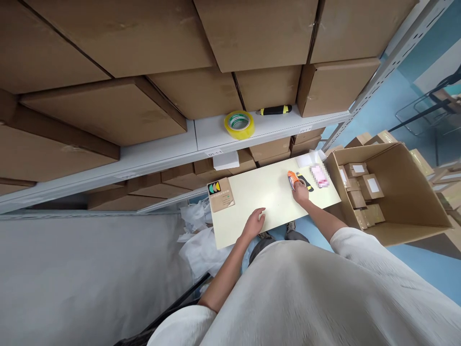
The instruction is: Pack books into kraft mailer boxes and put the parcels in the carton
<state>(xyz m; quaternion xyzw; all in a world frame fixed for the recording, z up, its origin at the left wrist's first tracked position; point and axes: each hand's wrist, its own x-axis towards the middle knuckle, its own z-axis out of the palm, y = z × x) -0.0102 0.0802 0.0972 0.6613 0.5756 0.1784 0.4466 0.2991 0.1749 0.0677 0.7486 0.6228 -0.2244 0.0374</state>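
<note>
A small cream-topped table (266, 211) is in front of me. My right hand (300, 192) is closed at the near end of an orange tool (292, 179) with white and dark markings; its kind is partly hidden by my fingers. Just right of that hand lies a black-and-yellow utility knife (306, 183). A pink, blurred-out item (320, 176) rests farther right. My left hand (255, 222) hovers by the table's near edge, fingers loosely stretched and holding nothing. On the table's left end sits a flat brown cardboard box (221, 196) with a coloured logo.
Shelves (266, 132) of brown cartons (194, 91) rise beyond the table. On the shelf edge are a yellow tape roll (239, 125) and another utility knife (275, 110). A large open carton (406, 192) with several small boxes stands right; white plastic bags (205, 250) lie left.
</note>
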